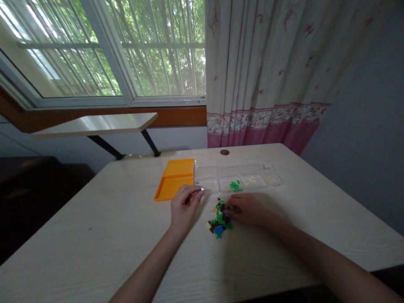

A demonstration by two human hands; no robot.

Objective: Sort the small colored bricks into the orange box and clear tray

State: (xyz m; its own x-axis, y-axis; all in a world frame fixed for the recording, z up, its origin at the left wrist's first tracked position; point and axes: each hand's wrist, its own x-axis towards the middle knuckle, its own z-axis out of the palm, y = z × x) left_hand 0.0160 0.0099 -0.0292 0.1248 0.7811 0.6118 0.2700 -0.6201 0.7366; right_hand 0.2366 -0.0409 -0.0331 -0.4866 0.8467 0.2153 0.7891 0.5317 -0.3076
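A heap of tiny building-brick-like pieces (220, 222) in green, blue, dark brown and yellow lies on the table. My right hand (246, 209) reaches in from the right, its curled fingertips touching the heap's edge; whatever is between them is hidden. To the left, my left hand (184, 206) is closed in a pinch, with a small blue piece at its fingertips, just over the near edge of a clear compartment tray (217, 179). In the tray, green pieces (235, 185) sit in one compartment and pale yellow pieces (251, 180) in another to the right. A bit of blue shows in the left compartment.
An orange two-section tray (178, 169) stands against the clear tray's left end. Behind them the pale wooden table (126, 219) has a round cable hole (224, 152). A raised shelf (104, 123) on black brackets is at the back left, below the window. A curtain (252, 75) hangs behind.
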